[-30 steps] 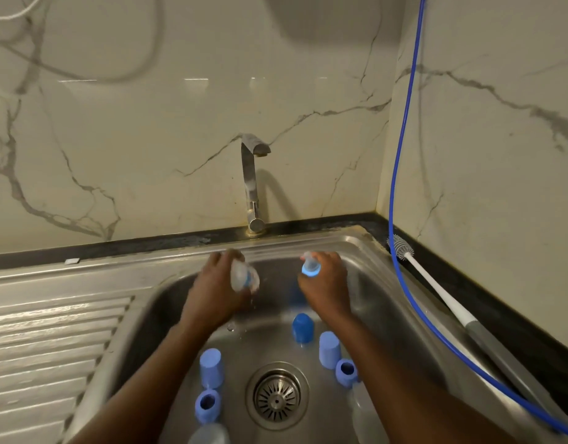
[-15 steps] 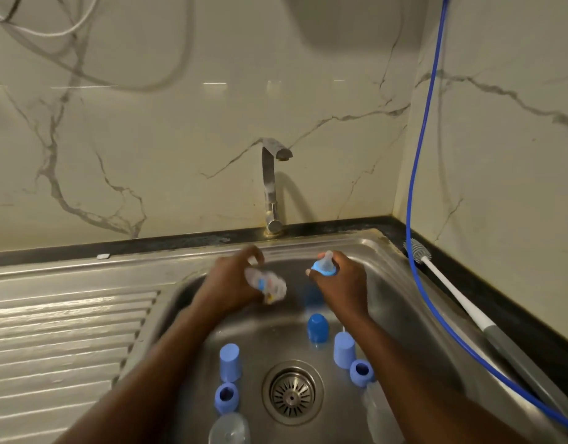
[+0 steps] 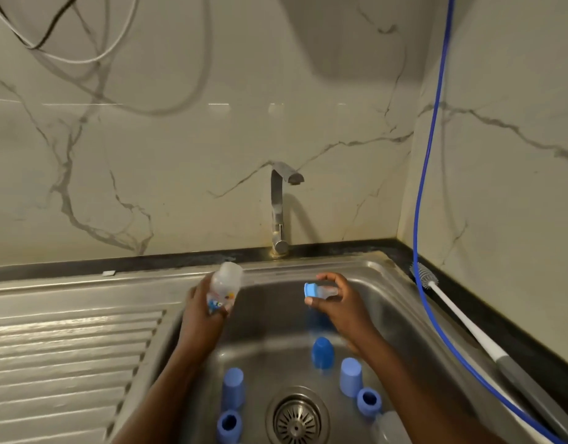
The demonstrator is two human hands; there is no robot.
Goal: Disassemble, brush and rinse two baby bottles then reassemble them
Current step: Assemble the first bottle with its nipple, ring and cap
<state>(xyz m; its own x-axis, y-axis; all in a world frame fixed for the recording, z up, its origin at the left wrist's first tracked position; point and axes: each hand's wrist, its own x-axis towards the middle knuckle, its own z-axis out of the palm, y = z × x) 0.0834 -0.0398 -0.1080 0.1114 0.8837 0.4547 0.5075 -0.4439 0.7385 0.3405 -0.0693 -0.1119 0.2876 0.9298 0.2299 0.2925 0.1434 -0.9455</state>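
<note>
Sink (image 3: 404,315): steel basin with a round drain (image 3: 297,421) at its near middle, a ribbed draining board (image 3: 68,347) on its left, and a tap (image 3: 281,206) at the back rim.
Left hand (image 3: 205,310): raised over the left rim of the basin, fingers wrapped round the lower part of the clear bottle.
Clear bottle (image 3: 226,285): bare body, tilted, with the free end pointing up toward the wall and a coloured print near the gripped end. It is slightly blurred.
Right hand (image 3: 340,302): over the back of the basin, thumb and fingertips pinching the teat piece.
Teat piece (image 3: 319,291): lies sideways, its light blue collar facing the clear bottle; the two are apart.
Basin floor, right: a dark blue cap (image 3: 322,352) behind the drain, a pale blue cap (image 3: 351,376) just beside it, and a blue ring (image 3: 369,400) nearer.
Basin floor, left: another pale cap (image 3: 233,392), with a second ring (image 3: 228,424) just in front.
Second bottle (image 3: 388,427): clear, at the bottom edge, partly hidden by the right forearm.
Bottle brush (image 3: 436,288): on the dark counter right of the sink, bristles toward the corner.
Blue hose (image 3: 433,155): hangs down the right wall and runs along beside the bottle brush.
</note>
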